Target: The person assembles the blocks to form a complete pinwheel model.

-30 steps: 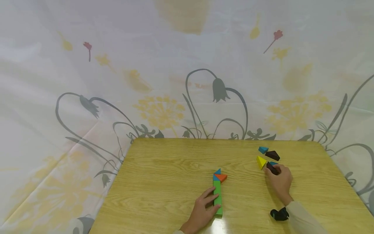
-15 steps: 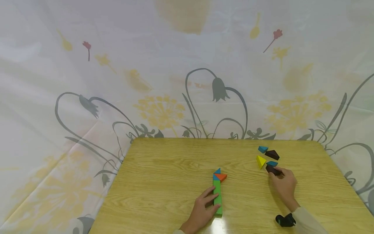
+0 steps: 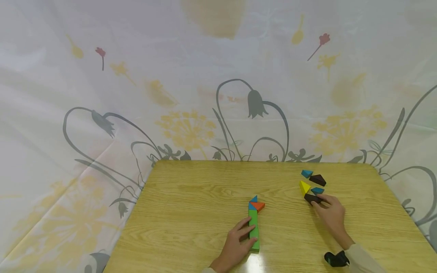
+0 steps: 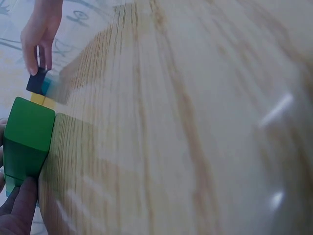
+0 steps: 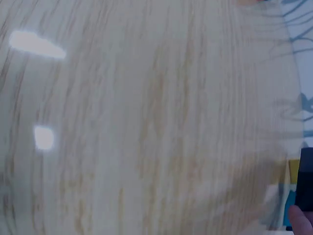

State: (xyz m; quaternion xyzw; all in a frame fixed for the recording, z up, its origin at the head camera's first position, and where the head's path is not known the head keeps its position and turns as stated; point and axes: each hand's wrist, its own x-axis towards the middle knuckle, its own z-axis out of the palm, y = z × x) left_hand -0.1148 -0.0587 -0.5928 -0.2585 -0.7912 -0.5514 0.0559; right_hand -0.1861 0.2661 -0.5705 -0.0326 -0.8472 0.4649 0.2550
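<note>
In the head view, my left hand [image 3: 233, 244] lies over the long green block [image 3: 253, 223], fingers on its left side and thumb near its near end. The left wrist view shows fingers and thumb on two sides of it. At its far end sit two blue triangular blocks [image 3: 252, 206] and an orange triangular block [image 3: 258, 206]. My right hand [image 3: 332, 217] pinches a dark brown block [image 3: 312, 198] between thumb and fingers. That block's left end is right at a yellow triangular block [image 3: 304, 187], and a blue block [image 3: 318, 190] lies just behind it.
Farther back on the wooden table [image 3: 191, 197] are another dark brown block [image 3: 318, 179] and a small blue block [image 3: 307, 173]. A black device [image 3: 336, 259] shows beside the right sleeve [image 3: 363, 259]. Patterned cloth [image 3: 205, 94] hangs behind the table's far edge.
My right hand has shifted slightly right and nearer. The dark brown block in it has turned, its left end now swung over to the yellow block. The left hand stays put.
</note>
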